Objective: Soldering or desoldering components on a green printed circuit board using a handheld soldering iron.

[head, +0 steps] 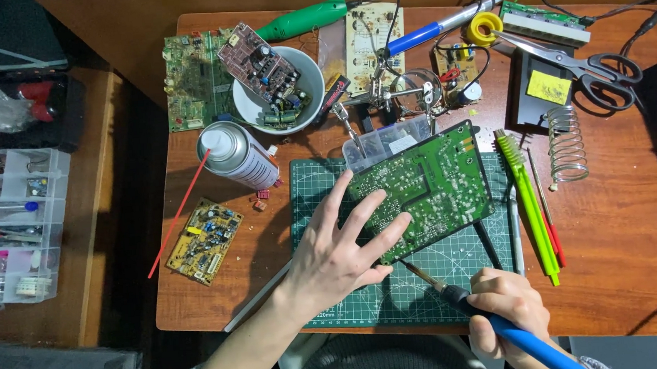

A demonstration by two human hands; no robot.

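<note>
At the centre of the frame, a green circuit board (427, 189) lies tilted on a green cutting mat (321, 193), its solder side up, dotted with silver joints. The left hand (341, 249) rests open on its lower left edge, fingers spread. The right hand (507, 311), lower right, is closed around a blue soldering iron (459, 295) whose tip meets the board's bottom edge. Upper centre, a white bowl (312, 76) holds 1 brown circuit board (258, 62) and small components. At far left, a clear compartment box (11, 226) holds small parts.

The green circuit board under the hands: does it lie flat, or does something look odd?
The green circuit board does not lie flat: its far edge rests on a clear plastic box, so it sits askew over the cutting mat. The left hand steadies it; the right hand holds a soldering iron.
</note>
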